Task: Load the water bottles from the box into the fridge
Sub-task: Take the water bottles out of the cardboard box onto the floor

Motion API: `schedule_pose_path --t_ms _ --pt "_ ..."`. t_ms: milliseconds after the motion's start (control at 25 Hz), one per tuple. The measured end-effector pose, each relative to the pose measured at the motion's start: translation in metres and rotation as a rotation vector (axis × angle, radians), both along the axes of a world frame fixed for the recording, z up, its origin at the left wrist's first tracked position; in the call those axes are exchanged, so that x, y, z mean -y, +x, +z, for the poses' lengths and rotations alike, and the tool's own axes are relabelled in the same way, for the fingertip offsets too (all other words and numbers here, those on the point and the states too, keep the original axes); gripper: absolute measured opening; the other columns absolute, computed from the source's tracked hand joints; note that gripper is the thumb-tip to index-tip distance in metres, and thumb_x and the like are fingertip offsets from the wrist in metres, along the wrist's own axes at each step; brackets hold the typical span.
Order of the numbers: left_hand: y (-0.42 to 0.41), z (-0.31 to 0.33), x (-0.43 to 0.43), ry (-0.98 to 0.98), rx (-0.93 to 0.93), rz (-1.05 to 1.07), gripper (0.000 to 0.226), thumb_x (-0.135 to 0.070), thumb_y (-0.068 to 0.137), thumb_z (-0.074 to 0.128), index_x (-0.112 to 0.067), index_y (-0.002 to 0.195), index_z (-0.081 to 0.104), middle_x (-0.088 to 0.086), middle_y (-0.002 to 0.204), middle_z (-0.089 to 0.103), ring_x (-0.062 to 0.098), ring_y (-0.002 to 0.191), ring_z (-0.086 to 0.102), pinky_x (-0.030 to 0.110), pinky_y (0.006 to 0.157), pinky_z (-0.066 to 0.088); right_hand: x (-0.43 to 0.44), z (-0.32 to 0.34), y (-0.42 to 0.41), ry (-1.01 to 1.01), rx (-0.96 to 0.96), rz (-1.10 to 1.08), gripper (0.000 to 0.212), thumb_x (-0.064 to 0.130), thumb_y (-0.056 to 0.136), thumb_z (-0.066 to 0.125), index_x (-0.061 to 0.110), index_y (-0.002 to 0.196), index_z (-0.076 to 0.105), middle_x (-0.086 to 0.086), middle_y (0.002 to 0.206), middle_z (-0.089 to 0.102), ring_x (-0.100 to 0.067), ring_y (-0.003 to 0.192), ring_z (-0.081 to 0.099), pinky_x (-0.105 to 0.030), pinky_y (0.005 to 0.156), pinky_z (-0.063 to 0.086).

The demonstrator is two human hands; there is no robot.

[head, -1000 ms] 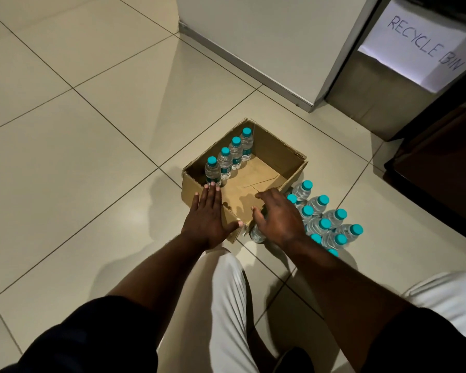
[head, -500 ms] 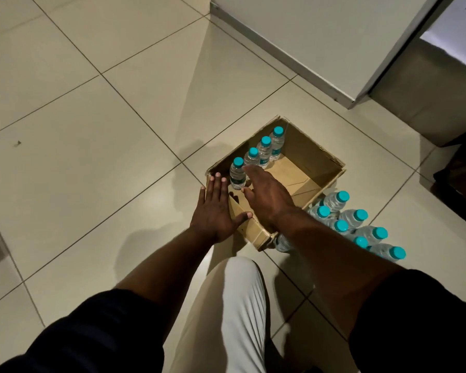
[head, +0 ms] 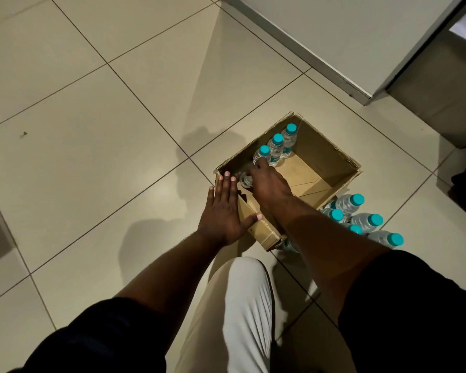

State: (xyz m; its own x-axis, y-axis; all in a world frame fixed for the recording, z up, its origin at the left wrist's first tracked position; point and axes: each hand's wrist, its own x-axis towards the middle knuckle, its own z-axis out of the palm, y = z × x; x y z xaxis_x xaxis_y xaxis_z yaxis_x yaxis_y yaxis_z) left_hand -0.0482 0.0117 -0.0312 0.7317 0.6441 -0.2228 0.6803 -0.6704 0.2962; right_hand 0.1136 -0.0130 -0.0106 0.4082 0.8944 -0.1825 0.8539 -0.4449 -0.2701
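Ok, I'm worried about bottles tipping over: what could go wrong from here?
The right hand reaches into the box over a tight row of bottles, so lifting one may topple its neighbours. Its forearm passes close by the floor bottles and could knock them. The left hand leans on the cardboard wall, which may buckle.

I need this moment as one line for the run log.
stage: unloading | left hand: flat on box edge | right hand: over nearest bottle inside, grip unclear

No readable text anywhere, teal labels on the water bottles [head: 276, 148] too small to make out
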Motion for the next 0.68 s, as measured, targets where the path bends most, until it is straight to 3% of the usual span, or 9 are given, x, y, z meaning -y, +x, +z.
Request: schedule_pose_path --t_ms 80,280,520,680 --pt "-0.001 0.002 0.000 -0.010 -0.012 -0.001 0.114 -0.091 0.084 0.015 -0.012 0.160 -0.013 0.009 0.165 -0.025 0.022 0.151 -0.028 0.044 0.123 -0.010 0.013 0.003 0.001 -0.008 -0.041 -0.029 0.049 0.005 0.085 0.076 0.019 0.129 0.060 -0.007 0.141 0.045 -0.027 0.110 0.062 -0.038 0.091 0.055" --pt "0.001 0.007 0.012 -0.006 -0.030 -0.015 0.116 -0.092 0.082 0.015 -0.009 0.160 -0.010 0.012 0.167 -0.018 0.024 0.153 -0.022 0.045 0.123 -0.009 0.053 0.032 0.009 0.078 -0.140 -0.079 0.037 0.015 0.095 0.066 0.020 0.132 0.060 -0.005 0.143 0.046 -0.026 0.118 0.060 -0.041 0.102 0.053" --pt "0.012 0.023 0.043 -0.008 -0.057 -0.086 0.116 -0.092 0.081 0.014 -0.011 0.159 -0.016 0.010 0.167 -0.020 0.025 0.153 -0.020 0.045 0.122 -0.009 0.105 0.084 0.022 0.259 -0.147 -0.214 0.040 0.032 0.088 0.075 0.027 0.123 0.058 0.002 0.126 0.054 -0.015 0.106 0.060 -0.026 0.082 0.052" --pt "0.021 0.039 0.067 0.040 -0.046 -0.159 0.112 -0.088 0.085 0.017 -0.009 0.159 -0.013 0.014 0.167 -0.016 0.026 0.154 -0.017 0.045 0.122 -0.009 0.146 0.126 0.027 0.420 -0.169 -0.258 0.035 0.028 0.082 0.079 0.026 0.112 0.061 0.004 0.114 0.058 -0.014 0.101 0.061 -0.035 0.084 0.060"
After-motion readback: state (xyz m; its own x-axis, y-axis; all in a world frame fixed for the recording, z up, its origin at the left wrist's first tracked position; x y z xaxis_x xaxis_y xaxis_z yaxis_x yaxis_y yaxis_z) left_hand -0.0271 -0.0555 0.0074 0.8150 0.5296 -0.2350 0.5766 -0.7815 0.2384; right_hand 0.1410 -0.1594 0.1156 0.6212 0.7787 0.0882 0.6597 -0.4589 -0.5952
